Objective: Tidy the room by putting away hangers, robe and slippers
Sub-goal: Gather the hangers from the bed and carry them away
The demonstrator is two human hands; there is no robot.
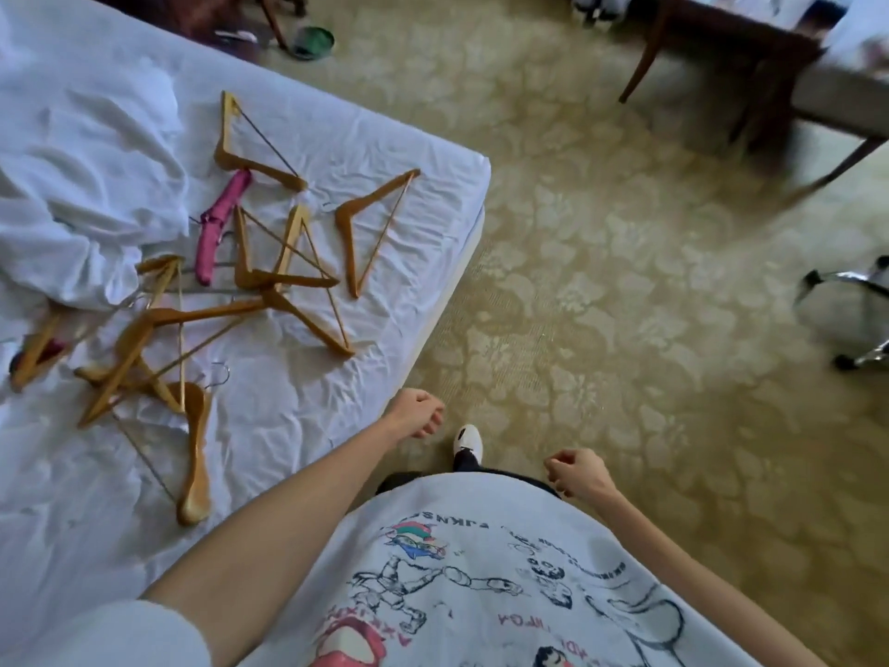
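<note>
On the bed: we see wooden hangers scattered across the wrinkled white sheet, several crossing one another, and a pink padded hanger lying among them.
Near edge of bed: one wooden hanger lies alone, closest to us.
Far side of bed: a rumpled white heap of fabric overlaps the hangers nearest it; we cannot tell whether it is bedding or the robe.
Our left hand: curled loosely, empty, just past the bed's near edge.
Our right hand: curled loosely, empty, over the carpet.
Our foot: a white shoe on the carpet between the hands.
Obstacles: a dark wooden table at the far end, a chrome chair base to the right.
Open room: bare carpet beside the bed's corner.
</note>
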